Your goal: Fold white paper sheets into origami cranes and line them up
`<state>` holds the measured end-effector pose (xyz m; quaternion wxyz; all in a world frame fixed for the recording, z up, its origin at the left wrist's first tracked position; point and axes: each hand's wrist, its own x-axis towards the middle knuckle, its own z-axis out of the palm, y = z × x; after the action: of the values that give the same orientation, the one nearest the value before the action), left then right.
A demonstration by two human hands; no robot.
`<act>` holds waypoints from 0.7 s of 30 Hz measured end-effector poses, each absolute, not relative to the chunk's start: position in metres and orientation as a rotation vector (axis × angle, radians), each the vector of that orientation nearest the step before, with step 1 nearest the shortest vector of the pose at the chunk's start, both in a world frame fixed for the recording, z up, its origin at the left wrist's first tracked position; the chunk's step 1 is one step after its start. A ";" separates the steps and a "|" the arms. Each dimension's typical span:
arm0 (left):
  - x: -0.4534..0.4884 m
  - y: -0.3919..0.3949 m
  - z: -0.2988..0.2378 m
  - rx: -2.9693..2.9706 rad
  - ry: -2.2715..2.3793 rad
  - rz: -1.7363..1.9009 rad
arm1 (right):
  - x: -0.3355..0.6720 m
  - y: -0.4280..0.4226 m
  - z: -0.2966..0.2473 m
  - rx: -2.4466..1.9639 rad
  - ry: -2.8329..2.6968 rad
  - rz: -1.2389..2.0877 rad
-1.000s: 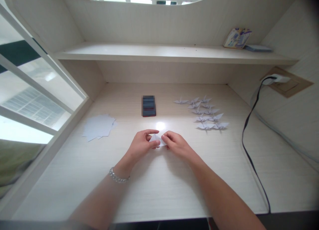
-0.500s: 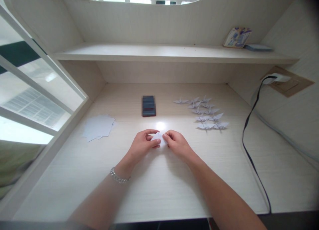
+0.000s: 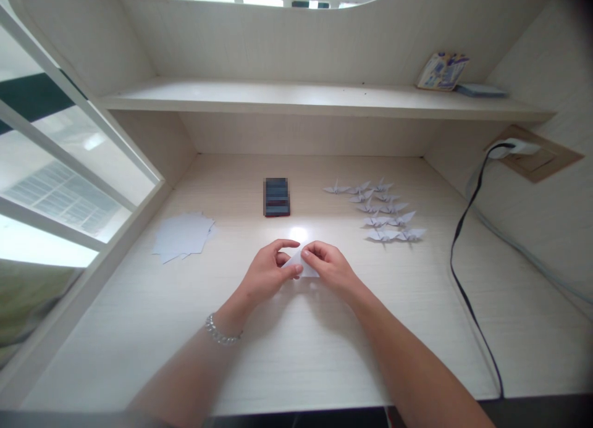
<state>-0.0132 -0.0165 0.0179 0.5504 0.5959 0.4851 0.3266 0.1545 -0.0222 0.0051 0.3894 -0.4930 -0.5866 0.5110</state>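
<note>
At the middle of the pale desk, my left hand and my right hand meet over a small folded piece of white paper. Each hand pinches the paper with thumb and fingers from its own side. A silver bracelet circles my left wrist. A loose stack of white paper sheets lies to the left of my hands. Several finished white paper cranes are laid out in rows to the right, behind my right hand.
A dark phone lies flat behind my hands. A black cable runs from a wall plug down the desk's right side. A shelf above carries a small printed packet. Glass panes border the left.
Both hands have shifted slightly toward me with the paper, and the fold has opened out a little: more of the white sheet shows between the fingers.
</note>
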 end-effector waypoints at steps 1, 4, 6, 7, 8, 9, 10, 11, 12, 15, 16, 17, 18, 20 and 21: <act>-0.013 -0.017 0.018 1.429 1.145 0.765 | 0.155 -0.022 0.005 -1.256 -1.489 1.290; -0.012 -0.019 0.019 1.469 1.147 0.773 | 0.155 -0.022 0.004 -1.236 -1.477 1.303; -0.011 -0.019 0.019 1.483 1.148 0.774 | 0.155 -0.022 0.004 -1.216 -1.492 1.309; -0.011 -0.019 0.019 1.489 1.143 0.766 | 0.155 -0.022 0.005 -1.215 -1.506 1.301; -0.010 -0.019 0.019 1.495 1.134 0.755 | 0.154 -0.022 0.004 -1.220 -1.516 1.288; -0.010 -0.019 0.019 1.501 1.126 0.746 | 0.154 -0.022 0.004 -1.229 -1.519 1.274; -0.010 -0.019 0.019 1.506 1.120 0.741 | 0.154 -0.022 0.004 -1.235 -1.512 1.268; -0.010 -0.019 0.019 1.508 1.119 0.741 | 0.154 -0.022 0.003 -1.235 -1.496 1.277; -0.010 -0.019 0.019 1.507 1.123 0.746 | 0.154 -0.022 0.003 -1.230 -1.474 1.298; -0.011 -0.018 0.020 1.488 1.145 0.758 | 0.156 -0.021 0.003 -1.239 -1.422 1.341; -0.011 -0.018 0.020 1.483 1.149 0.760 | 0.157 -0.020 0.004 -1.249 -1.436 1.332; -0.011 -0.018 0.020 1.480 1.152 0.762 | 0.158 -0.020 0.004 -1.256 -1.469 1.313; -0.010 -0.018 0.020 1.479 1.152 0.762 | 0.158 -0.021 0.005 -1.260 -1.512 1.287; -0.010 -0.018 0.020 1.480 1.149 0.758 | 0.158 -0.021 0.007 -1.260 -1.595 1.233; -0.010 -0.018 0.019 1.483 1.146 0.756 | 0.158 -0.022 0.007 -1.265 -1.613 1.211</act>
<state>-0.0099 -0.0185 0.0193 0.5316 0.6215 0.4802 0.3170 0.1579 -0.0216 0.0070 0.3714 -0.4932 -0.6292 0.4722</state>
